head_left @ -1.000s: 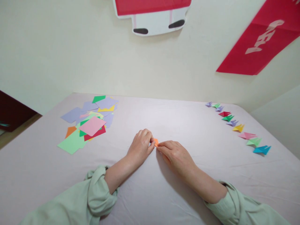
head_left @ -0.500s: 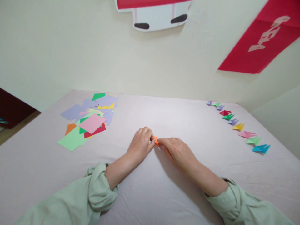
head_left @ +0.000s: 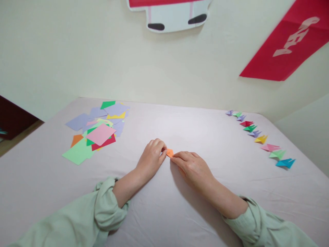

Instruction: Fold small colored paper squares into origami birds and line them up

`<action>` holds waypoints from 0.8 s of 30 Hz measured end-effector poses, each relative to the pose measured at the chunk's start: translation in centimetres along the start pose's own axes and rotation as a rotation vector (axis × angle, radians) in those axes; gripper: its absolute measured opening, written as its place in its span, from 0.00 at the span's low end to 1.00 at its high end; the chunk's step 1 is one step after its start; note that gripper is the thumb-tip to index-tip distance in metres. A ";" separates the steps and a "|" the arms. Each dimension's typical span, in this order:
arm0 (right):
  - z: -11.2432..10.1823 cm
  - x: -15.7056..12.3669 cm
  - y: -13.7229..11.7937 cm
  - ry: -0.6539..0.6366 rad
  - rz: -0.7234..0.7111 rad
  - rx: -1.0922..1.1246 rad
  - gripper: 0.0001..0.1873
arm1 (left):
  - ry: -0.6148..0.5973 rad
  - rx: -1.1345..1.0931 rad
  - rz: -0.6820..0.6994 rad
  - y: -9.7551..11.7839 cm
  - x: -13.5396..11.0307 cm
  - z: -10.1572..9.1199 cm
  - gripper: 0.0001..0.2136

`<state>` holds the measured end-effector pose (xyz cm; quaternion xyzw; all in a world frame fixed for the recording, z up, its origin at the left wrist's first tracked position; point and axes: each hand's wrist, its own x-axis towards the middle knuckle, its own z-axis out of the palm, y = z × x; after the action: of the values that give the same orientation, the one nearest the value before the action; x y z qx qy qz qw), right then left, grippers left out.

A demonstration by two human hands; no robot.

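Note:
A small folded piece of orange paper (head_left: 169, 153) is held between my two hands, just above or on the pale cloth. The thumb and fingers of my left hand (head_left: 152, 156) pinch its left end. My right hand (head_left: 192, 168) grips its right corner with closed fingertips. Part of the paper is hidden behind the fingers, so its full folded shape does not show.
Loose coloured paper sheets (head_left: 101, 134) lie in a heap at the left. Along the right runs a slanting row of several folded paper figures, a blue one (head_left: 285, 163) nearest. A pale cloth (head_left: 159, 212) covers the table, which meets the wall (head_left: 164, 68).
The orange paper has turned so that a flatter, broader face shows between my hands. Both hands have shifted slightly to the left, their fingertips still on the paper.

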<state>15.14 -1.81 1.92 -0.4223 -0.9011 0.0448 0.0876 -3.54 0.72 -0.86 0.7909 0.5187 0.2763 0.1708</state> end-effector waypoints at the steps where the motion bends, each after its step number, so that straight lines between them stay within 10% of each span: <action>1: 0.0 0.0 0.0 -0.004 0.000 -0.005 0.12 | 0.005 -0.005 -0.011 0.1 -0.2 -0.3 0.04; 24: 0.2 0.0 0.0 0.002 0.003 0.000 0.11 | -0.151 0.371 0.062 2.2 -3.7 -1.0 0.21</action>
<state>15.06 -1.80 1.76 -0.4238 -0.9004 0.0443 0.0883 -3.72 -3.57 0.14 0.8428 0.5218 0.1211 0.0522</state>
